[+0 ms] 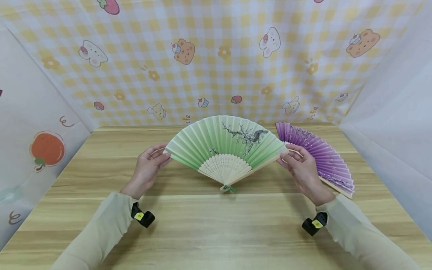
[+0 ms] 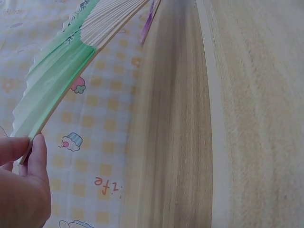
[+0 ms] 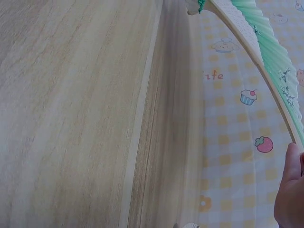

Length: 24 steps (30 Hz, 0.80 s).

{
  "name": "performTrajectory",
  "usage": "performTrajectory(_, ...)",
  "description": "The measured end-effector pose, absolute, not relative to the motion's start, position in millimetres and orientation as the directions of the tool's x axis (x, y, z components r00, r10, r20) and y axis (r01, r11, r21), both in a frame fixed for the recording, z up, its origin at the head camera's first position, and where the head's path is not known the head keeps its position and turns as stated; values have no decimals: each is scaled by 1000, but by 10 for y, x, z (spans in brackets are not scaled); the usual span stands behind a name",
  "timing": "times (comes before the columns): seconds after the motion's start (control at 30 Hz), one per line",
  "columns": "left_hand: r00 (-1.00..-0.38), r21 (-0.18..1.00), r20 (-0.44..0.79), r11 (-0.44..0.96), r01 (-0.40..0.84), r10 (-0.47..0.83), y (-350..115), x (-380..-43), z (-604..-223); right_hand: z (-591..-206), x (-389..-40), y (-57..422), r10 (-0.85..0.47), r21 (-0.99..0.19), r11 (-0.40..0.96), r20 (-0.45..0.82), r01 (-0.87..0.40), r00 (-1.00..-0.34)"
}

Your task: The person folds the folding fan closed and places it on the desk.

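Near the tabletop's (image 1: 229, 232) far edge, our left hand (image 1: 148, 167) and right hand (image 1: 302, 168) pinch a spread green fan (image 1: 216, 140) by its 2 outer ends; a purple fan (image 1: 325, 159) lies by the far right corner.

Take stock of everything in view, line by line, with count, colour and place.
Tabletop: 1, light brown wood grain, across the foreground
Checked cloth: 1, yellow and white with cartoon prints, behind
Side sheets: 2, whitish, left and right
Green folding fan: 1, held spread, centre
Knotted cord: 1, green, at that fan's pivot
Purple folding fan: 1, spread, back right
Wrist cameras: 2, black with yellow labels, one each side
Sleeves: 2, pale beige, lower corners
Left hand: 1, bare, pinching the green fan's left end
Right hand: 1, bare, pinching its right end
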<state>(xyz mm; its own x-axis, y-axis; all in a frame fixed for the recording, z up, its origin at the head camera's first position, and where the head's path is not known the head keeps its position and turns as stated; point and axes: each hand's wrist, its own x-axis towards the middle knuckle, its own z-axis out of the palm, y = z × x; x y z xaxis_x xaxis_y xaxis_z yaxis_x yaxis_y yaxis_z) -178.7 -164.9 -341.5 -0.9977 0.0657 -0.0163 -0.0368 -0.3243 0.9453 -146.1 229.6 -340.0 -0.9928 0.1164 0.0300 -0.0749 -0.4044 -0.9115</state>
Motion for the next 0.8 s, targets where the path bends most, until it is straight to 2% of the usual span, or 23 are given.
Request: performTrajectory(0.8, -995, 947, 18, -322, -17, 103, -1578, -1758, -3411, -3335, -1472, 2229, 123, -921, -380, 42, -86, -992)
